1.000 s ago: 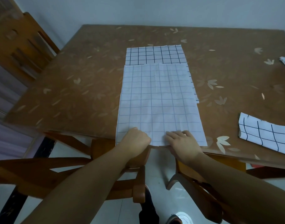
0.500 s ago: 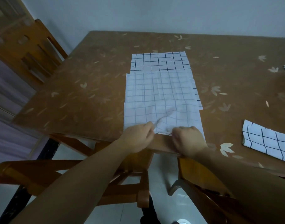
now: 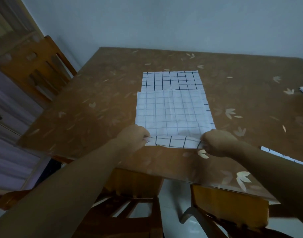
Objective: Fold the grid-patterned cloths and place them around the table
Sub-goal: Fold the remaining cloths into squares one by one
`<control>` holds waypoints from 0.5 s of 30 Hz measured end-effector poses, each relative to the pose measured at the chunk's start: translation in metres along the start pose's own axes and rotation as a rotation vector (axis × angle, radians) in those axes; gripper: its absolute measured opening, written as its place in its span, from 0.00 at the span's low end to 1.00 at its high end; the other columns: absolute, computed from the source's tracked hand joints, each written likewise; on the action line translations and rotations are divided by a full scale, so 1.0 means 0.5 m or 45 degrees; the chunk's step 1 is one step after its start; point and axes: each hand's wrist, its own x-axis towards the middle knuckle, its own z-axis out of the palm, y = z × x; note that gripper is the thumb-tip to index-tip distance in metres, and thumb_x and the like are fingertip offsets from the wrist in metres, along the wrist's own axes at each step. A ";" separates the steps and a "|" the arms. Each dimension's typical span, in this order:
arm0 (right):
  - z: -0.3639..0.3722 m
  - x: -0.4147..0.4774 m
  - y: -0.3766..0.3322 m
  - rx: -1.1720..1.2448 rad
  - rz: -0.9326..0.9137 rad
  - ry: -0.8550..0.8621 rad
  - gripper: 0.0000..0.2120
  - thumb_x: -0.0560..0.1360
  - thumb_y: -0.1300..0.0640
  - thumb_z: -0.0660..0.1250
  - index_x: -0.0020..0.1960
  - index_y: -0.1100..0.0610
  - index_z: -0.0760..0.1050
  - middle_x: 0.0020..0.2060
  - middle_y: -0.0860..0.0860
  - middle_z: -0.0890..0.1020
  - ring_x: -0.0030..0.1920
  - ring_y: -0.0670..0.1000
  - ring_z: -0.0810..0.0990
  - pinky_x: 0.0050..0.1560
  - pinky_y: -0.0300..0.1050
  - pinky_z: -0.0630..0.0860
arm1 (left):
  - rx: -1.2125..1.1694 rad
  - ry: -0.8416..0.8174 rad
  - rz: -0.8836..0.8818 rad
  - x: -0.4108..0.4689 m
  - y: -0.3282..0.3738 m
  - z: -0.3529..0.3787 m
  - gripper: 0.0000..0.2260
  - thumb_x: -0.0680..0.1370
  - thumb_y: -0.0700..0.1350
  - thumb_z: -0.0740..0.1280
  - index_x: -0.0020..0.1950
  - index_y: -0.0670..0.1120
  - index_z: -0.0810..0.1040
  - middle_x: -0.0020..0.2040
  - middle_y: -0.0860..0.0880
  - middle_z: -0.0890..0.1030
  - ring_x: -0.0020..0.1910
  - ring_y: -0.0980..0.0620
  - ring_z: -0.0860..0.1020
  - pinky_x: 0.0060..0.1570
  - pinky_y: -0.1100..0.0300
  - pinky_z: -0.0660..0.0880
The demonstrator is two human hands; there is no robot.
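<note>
On the counter [image 3: 88, 114], middle toward 6 o'clock, lies the grid-patterned cloth [image 3: 173, 109]. The left hand [image 3: 133, 139] and right hand [image 3: 218, 143], fingers curled, pinch its near corners, with the hem turned up. Another grid cloth [image 3: 274, 152] lies at 4 o'clock, and a wooden chair [image 3: 37, 66] stands at 10 o'clock.

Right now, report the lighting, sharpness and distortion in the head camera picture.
Head view: dim, flat light with a bluish cast, no hard shadows; slightly soft throughout, forearms softest; grid lines on the cloth are legible; the left hand and right hand gripping its near edge show little finger detail; wide-angle lens splays the table.
</note>
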 end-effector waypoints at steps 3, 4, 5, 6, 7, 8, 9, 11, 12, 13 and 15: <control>-0.019 -0.021 -0.007 0.010 -0.027 -0.304 0.09 0.73 0.57 0.64 0.52 0.56 0.78 0.44 0.52 0.78 0.43 0.51 0.77 0.39 0.41 0.73 | -0.021 -0.246 -0.017 -0.011 0.021 -0.025 0.19 0.73 0.41 0.69 0.27 0.47 0.63 0.25 0.50 0.64 0.26 0.52 0.63 0.28 0.58 0.57; -0.019 -0.029 -0.010 0.003 -0.045 -0.397 0.10 0.73 0.57 0.66 0.53 0.57 0.77 0.45 0.52 0.78 0.44 0.51 0.76 0.40 0.41 0.71 | -0.014 -0.387 -0.025 -0.019 0.032 -0.032 0.18 0.72 0.42 0.70 0.27 0.46 0.64 0.25 0.49 0.63 0.26 0.52 0.62 0.28 0.59 0.57; -0.018 -0.037 -0.014 -0.013 -0.067 -0.462 0.12 0.74 0.56 0.67 0.56 0.56 0.76 0.47 0.52 0.77 0.45 0.50 0.75 0.43 0.41 0.70 | 0.006 -0.495 -0.052 -0.029 0.042 -0.038 0.16 0.72 0.44 0.72 0.28 0.44 0.69 0.26 0.48 0.63 0.27 0.51 0.64 0.28 0.59 0.57; -0.017 -0.048 -0.017 -0.019 -0.081 -0.492 0.14 0.74 0.55 0.67 0.59 0.57 0.75 0.50 0.52 0.77 0.47 0.51 0.74 0.44 0.42 0.70 | -0.002 -0.547 -0.078 -0.041 0.055 -0.043 0.13 0.72 0.46 0.74 0.32 0.43 0.74 0.28 0.45 0.64 0.29 0.49 0.67 0.29 0.60 0.59; -0.018 -0.059 -0.018 -0.001 -0.086 -0.498 0.17 0.74 0.54 0.68 0.61 0.57 0.74 0.53 0.52 0.77 0.49 0.51 0.74 0.46 0.42 0.70 | -0.054 -0.530 -0.093 -0.052 0.064 -0.045 0.11 0.72 0.47 0.74 0.37 0.40 0.79 0.28 0.45 0.66 0.30 0.49 0.70 0.29 0.61 0.60; -0.019 -0.070 -0.015 0.023 -0.087 -0.504 0.19 0.74 0.54 0.68 0.63 0.57 0.73 0.55 0.52 0.77 0.51 0.52 0.75 0.47 0.42 0.70 | -0.127 -0.475 -0.111 -0.065 0.072 -0.046 0.12 0.73 0.46 0.74 0.37 0.39 0.79 0.27 0.48 0.68 0.28 0.51 0.70 0.28 0.62 0.61; -0.021 -0.080 -0.012 0.025 -0.091 -0.516 0.20 0.74 0.53 0.69 0.64 0.57 0.73 0.56 0.52 0.77 0.52 0.52 0.75 0.48 0.42 0.70 | -0.185 -0.413 -0.119 -0.077 0.077 -0.047 0.12 0.73 0.44 0.73 0.36 0.37 0.79 0.25 0.50 0.67 0.26 0.54 0.67 0.27 0.62 0.60; -0.025 -0.098 -0.003 -0.017 -0.080 -0.539 0.19 0.73 0.54 0.69 0.62 0.57 0.73 0.55 0.53 0.77 0.52 0.52 0.75 0.47 0.42 0.70 | -0.234 -0.341 -0.125 -0.100 0.084 -0.052 0.15 0.74 0.42 0.72 0.31 0.38 0.73 0.25 0.49 0.62 0.25 0.54 0.62 0.28 0.59 0.57; -0.025 -0.101 0.005 0.001 -0.076 -0.493 0.14 0.73 0.55 0.68 0.58 0.57 0.75 0.52 0.53 0.78 0.49 0.52 0.75 0.44 0.41 0.71 | -0.243 -0.321 -0.146 -0.108 0.087 -0.054 0.14 0.75 0.42 0.71 0.34 0.36 0.74 0.26 0.45 0.61 0.26 0.51 0.64 0.28 0.56 0.60; -0.024 -0.102 0.015 0.041 -0.065 -0.414 0.08 0.74 0.56 0.66 0.51 0.58 0.76 0.47 0.53 0.78 0.46 0.52 0.75 0.41 0.40 0.70 | -0.241 -0.294 -0.179 -0.117 0.091 -0.056 0.12 0.76 0.42 0.70 0.41 0.32 0.77 0.29 0.41 0.66 0.30 0.47 0.71 0.31 0.52 0.66; -0.020 -0.096 0.034 0.100 -0.024 -0.233 0.05 0.74 0.59 0.62 0.40 0.58 0.73 0.36 0.52 0.75 0.40 0.53 0.74 0.35 0.41 0.69 | -0.239 -0.212 -0.235 -0.127 0.096 -0.061 0.13 0.77 0.41 0.67 0.52 0.30 0.76 0.41 0.38 0.73 0.45 0.36 0.76 0.41 0.47 0.72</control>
